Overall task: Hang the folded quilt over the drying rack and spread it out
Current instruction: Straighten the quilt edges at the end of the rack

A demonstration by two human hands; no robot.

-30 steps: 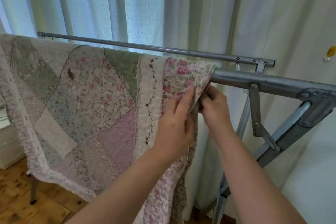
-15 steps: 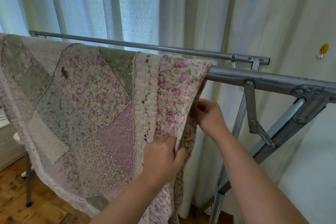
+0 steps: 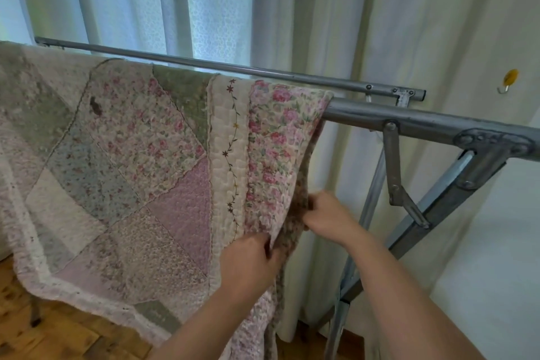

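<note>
A floral patchwork quilt (image 3: 125, 161) hangs over the near bar of a grey metal drying rack (image 3: 432, 123) and drapes down the left and centre of the view. Its right edge, a pink rose print strip, hangs just left of the bare bar. My left hand (image 3: 248, 263) pinches that right edge low down, fingers closed on the fabric. My right hand (image 3: 327, 213) grips the same edge slightly higher, from the right side, with its fingertips tucked behind the cloth. The rack's far bar (image 3: 233, 69) runs behind the quilt's top.
Pale curtains (image 3: 292, 9) hang right behind the rack. The rack's folding brace and angled leg (image 3: 409, 213) stand to the right of my hands. A yellow hook (image 3: 510, 79) sticks to the wall at right. Wooden floor (image 3: 58, 336) shows below the quilt.
Both hands have slid down the quilt's right edge from just under the bar to well below it. The edge now hangs straighter and longer.
</note>
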